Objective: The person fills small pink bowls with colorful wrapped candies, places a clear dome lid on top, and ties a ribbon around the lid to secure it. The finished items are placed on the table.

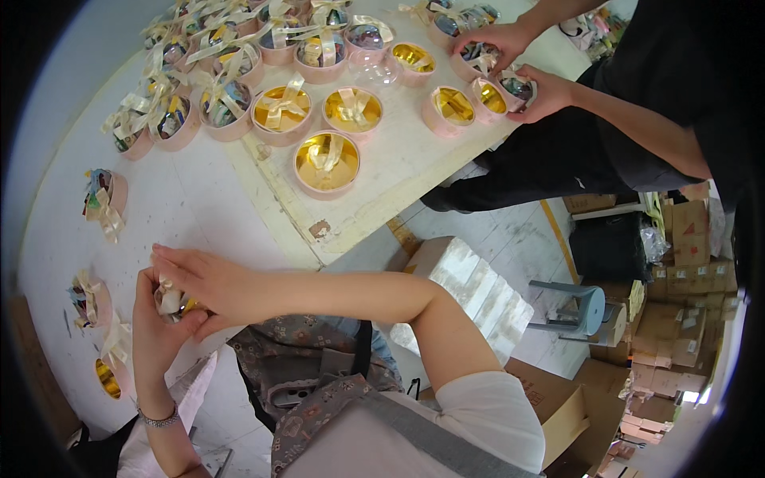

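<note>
Two-handed hold, lower left of frame.
I have left hand [150,328] and right hand [209,285] clamped around a partly hidden ribboned item [169,300].

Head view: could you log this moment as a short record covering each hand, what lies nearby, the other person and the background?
Left hand's grip: around a small item, mostly hidden, cream and yellow parts showing
Right hand's grip: on the same item
Nearest tub: ribboned pink tub, left of the hands
Table: white, with filled tubs and gold-lined tubs
Co-worker: both hands at tubs, upper right
Background: blue-grey stool, stacked cartons
</note>
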Motion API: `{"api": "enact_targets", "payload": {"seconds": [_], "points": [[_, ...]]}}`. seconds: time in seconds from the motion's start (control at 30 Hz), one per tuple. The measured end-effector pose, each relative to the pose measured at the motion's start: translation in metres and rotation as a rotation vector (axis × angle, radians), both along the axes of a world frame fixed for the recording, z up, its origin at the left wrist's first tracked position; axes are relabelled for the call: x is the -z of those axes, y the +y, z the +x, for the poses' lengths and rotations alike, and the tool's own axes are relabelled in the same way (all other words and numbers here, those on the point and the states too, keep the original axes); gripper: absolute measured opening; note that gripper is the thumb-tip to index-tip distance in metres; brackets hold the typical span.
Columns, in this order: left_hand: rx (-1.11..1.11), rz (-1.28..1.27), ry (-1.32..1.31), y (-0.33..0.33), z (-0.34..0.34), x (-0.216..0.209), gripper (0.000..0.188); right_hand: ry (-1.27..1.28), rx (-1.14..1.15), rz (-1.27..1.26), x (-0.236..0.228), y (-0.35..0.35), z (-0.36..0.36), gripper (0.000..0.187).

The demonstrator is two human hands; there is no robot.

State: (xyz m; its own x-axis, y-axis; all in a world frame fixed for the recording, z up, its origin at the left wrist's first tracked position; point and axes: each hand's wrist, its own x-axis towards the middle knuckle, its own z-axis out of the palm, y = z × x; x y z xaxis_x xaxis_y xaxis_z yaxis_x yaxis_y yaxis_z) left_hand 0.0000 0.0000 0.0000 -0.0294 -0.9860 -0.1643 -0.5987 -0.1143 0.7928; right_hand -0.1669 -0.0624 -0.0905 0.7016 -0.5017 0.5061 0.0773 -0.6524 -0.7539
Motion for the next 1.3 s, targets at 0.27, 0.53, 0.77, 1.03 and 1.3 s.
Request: {"api": "enact_targets", "payload": {"seconds": [0.27, 0.53, 0.77, 1.03, 1.3], "points": [[0.02, -0.254, -0.172, 0.016, -0.02, -0.006, 0.058, 0.091, -0.046, 0.079, -0.039, -0.024, -0.032, 0.079], [0.001, -0.414, -0.178, 0.026, -0.015, 0.003, 0.062, 0.227, -0.003, 0.059, -0.062, -0.027, -0.033, 0.072], [-0.034, -0.462, -0.205, 0.034, -0.014, 0.008, 0.058, 0.322, 0.019, 0.006, -0.068, -0.019, -0.029, 0.069], [-0.068, -0.513, -0.206, 0.035, -0.019, 0.01, 0.044, 0.222, 0.058, -0.127, -0.061, -0.012, -0.035, 0.061], [-0.014, -0.472, -0.257, 0.037, -0.019, 0.009, 0.043, 0.149, 0.03, -0.168, -0.052, -0.014, -0.036, 0.056]]}}
